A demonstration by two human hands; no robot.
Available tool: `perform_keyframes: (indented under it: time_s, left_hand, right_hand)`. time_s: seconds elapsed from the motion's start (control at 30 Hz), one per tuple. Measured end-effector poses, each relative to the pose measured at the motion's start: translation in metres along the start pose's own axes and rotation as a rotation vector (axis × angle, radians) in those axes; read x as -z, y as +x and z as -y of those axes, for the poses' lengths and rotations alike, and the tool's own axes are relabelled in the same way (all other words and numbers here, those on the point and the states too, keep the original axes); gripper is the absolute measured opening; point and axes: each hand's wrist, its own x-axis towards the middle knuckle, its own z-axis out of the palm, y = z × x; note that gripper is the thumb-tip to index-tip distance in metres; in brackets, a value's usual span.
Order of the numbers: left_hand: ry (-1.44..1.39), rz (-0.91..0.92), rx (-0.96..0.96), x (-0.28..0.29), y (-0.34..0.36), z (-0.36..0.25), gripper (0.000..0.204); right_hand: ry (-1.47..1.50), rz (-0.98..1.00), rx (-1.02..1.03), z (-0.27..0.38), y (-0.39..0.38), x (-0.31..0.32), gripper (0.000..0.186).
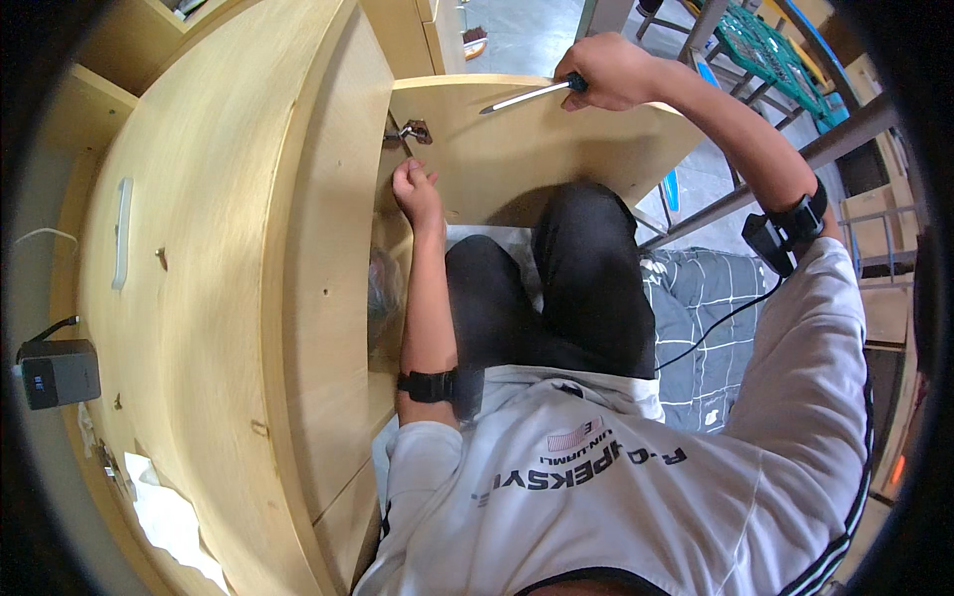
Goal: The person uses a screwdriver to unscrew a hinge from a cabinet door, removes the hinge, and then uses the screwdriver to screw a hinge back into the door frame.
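Screwdriver [529,96]: dark handle, bright metal shaft, tip pointing left; gripped in right hand [613,74] at the edge of the open cabinet door [547,144]. Metal hinge [415,131] on door, cabinet [333,228] side. Left hand [419,199] just below hinge, fingers curled, can't tell if holding anything. Cabinet contains translucent plastic bag [383,286], contents unclear.

The screwdriver [527,96] has a smooth, shiny metal shaft and a dark handle that looks like plastic; the hinge [418,131] is glossy metal, and the door [527,149] is smooth, pale, wood-look board. The worktop [209,199] shows similar pale wood with a soft sheen, beneath a matt plastic-looking box [65,374] and crumpled white paper [169,517]. Shirt [616,487], trousers [586,268] and checked bedding [696,298] are soft, matt cloth.
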Motion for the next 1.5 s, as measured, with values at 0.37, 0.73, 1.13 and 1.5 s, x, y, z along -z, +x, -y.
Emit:
perform_keyframes:
  time_s: [0.37, 0.73, 1.13, 1.5]
  left_hand:
    - [0.081, 0.041, -0.03, 0.01, 0.004, 0.014, 0.019]
    - [-0.002, 0.089, 0.041, 0.01, 0.006, 0.006, 0.021]
    - [-0.009, 0.086, -0.004, 0.009, -0.001, 0.005, 0.021]
    - [-0.263, 0.14, 0.165, -0.006, -0.027, -0.068, 0.019]
  right_hand:
    - [0.044, 0.078, -0.061, 0.03, -0.002, 0.016, 0.026]
    - [0.044, 0.03, -0.022, 0.006, -0.001, 0.004, 0.03]
    - [0.018, 0.009, 0.021, -0.004, 0.002, -0.002, 0.029]
    - [0.184, -0.262, -0.044, 0.006, -0.014, 0.003, 0.027]
